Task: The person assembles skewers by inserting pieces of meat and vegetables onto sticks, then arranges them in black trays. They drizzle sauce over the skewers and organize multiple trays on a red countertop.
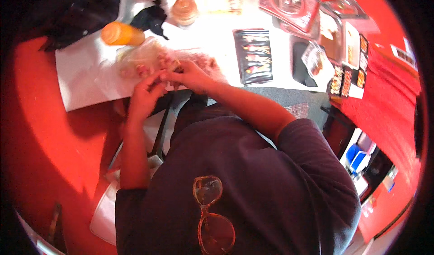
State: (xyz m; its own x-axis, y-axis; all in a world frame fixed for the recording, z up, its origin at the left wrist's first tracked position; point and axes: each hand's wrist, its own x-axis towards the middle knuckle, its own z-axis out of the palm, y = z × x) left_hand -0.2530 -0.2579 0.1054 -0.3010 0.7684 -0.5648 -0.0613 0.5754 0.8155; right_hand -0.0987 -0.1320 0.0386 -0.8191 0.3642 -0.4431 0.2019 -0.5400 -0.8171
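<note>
Right at the near edge of the desk (271,42), both hands meet over a crumpled clear plastic bag (140,58) with pinkish pieces inside. The left hand (145,94) comes up from below, its fingers curled shut around the bag's lower edge, just under the pink contents. The right hand (190,75) reaches in from the right and lies across the bag's middle, fingertips pinched on a small pale bit at the plastic — the two hands touching or nearly so, I cannot tell which. The bag rests on a sheet of white paper (86,81) that hangs over the red surface at the left.

Behind the bag, just beyond the hands, an orange bottle (121,34) lies on its side, with a round brownish jar (184,11) farther back. To the right of the right hand, well apart, sits a dark flat packet (254,56) with coloured pieces in rows, and past it some clear plastic trays (289,2). A pair of glasses (212,219) hangs from the person's dark shirt.
</note>
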